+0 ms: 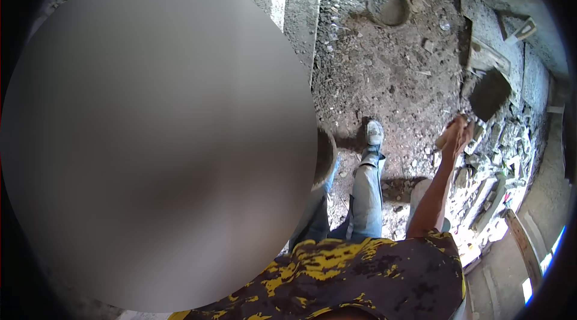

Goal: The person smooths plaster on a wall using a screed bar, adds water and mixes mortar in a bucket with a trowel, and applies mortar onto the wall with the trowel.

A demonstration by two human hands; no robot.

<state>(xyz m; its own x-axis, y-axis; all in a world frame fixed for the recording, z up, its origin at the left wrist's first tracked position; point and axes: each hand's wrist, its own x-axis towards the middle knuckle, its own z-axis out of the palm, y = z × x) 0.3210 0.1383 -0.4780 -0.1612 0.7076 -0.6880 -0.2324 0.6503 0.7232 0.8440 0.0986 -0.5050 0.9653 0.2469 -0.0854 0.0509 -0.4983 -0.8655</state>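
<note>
My right hand [458, 133] is stretched forward on the right side, its fingers closed around the light handle of a trowel. The trowel's dark, squarish blade [490, 95] points ahead, in front of the wall side. My left hand does not show; a large grey blurred disc covers the left of the head view. At the disc's edge, beside my leg, part of a round container [325, 156] appears, the rest hidden.
A round pan [388, 6] lies on the rubble-strewn ground [390, 67] ahead. A long board [302, 19] lies to its left. A pale handled tool [522, 30] rests by the right wall, near broken stones [496, 181]. A wooden plank [524, 248] leans at lower right.
</note>
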